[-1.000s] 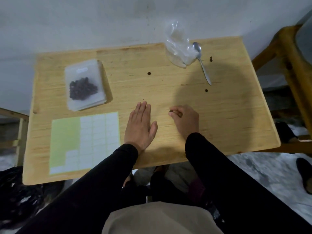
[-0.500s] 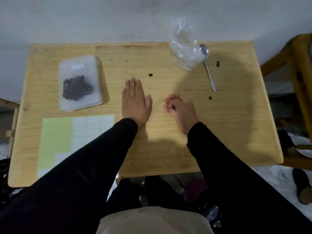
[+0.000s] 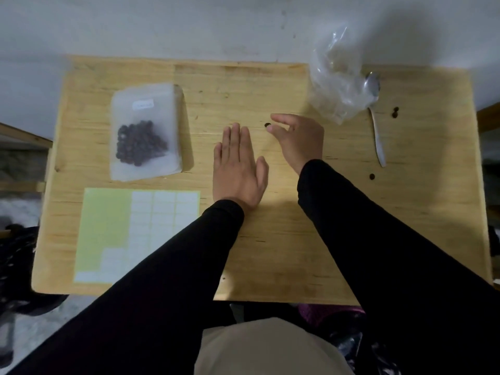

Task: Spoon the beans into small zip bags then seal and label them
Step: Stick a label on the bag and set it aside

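Lying flat on the grained wooden table (image 3: 270, 253), the left hand (image 3: 236, 169) spreads straight fingers; the right hand (image 3: 300, 139) curls loosely beside a round dark bean (image 3: 267, 125).

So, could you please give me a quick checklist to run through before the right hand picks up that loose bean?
1. Right hand at the bean: ok, thumb and finger flank it.
2. Bean gripped: not ok, not yet pinched.
3. Left hand out of the way: ok, flat on the table.
4. Filled bag labelled: ok.
5. Filled bag sealed: cannot tell.
6. Other strays gathered: not ok, beans lie near the spoon.
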`<state>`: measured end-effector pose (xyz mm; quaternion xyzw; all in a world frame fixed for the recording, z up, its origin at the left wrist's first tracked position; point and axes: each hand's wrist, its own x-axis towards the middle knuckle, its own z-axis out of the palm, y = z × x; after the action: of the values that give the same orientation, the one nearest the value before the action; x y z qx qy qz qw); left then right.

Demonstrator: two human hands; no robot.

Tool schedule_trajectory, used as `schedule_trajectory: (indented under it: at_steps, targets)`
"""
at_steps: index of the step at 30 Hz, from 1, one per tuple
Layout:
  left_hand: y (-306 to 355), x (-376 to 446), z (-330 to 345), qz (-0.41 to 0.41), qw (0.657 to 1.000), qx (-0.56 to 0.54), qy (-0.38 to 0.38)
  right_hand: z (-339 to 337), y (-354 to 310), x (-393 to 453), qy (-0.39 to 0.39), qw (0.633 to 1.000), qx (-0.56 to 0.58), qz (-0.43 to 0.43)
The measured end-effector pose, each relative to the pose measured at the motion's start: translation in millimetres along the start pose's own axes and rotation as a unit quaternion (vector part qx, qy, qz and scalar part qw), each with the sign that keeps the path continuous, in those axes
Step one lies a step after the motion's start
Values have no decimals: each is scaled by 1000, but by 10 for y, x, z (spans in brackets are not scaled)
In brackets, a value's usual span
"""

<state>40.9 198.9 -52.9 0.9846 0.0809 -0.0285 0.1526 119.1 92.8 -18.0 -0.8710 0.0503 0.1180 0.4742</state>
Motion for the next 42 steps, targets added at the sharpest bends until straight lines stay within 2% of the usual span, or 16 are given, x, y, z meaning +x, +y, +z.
schedule_trajectory:
  at_steps: [6,11,15,17,19,21,23,25,26,29,34,38,42]
  targets:
    - [-1,13,1,-4,1000,2,-2,74,21,66,-4,996,-86,-3]
    - [2,10,4,-3,1000,-5,-1,81,10,43,19,992,-123,16]
    - [-10,7,14,1,1000,-11,3,95,2,-12,6,993,-115,17]
    - [-15,5,14,6,1000,-13,6,58,-4,-65,4,999,-22,31]
    - [-10,2,13,10,1000,-14,3,-17,-12,-155,6,988,127,82]
    - [-2,1,7,21,1000,-13,-11,-102,-1,-265,9,949,282,142]
    - [9,-2,-5,61,998,-9,-26,-182,19,-398,28,886,428,178]
    - [51,6,-13,109,993,-6,-34,-268,61,-533,60,840,502,198]
    - [89,8,-17,127,991,-6,-43,-317,108,-598,78,834,506,205]
    - [320,-24,8,174,981,-15,-80,-490,275,-752,135,866,431,214]
    - [841,-89,157,225,966,-6,-129,-838,662,-880,227,929,167,240]
    - [1200,-32,287,236,963,-2,-130,-1097,875,-874,220,953,40,205]
    - [1321,-38,366,206,973,-12,-102,-1218,945,-769,177,973,-25,145]
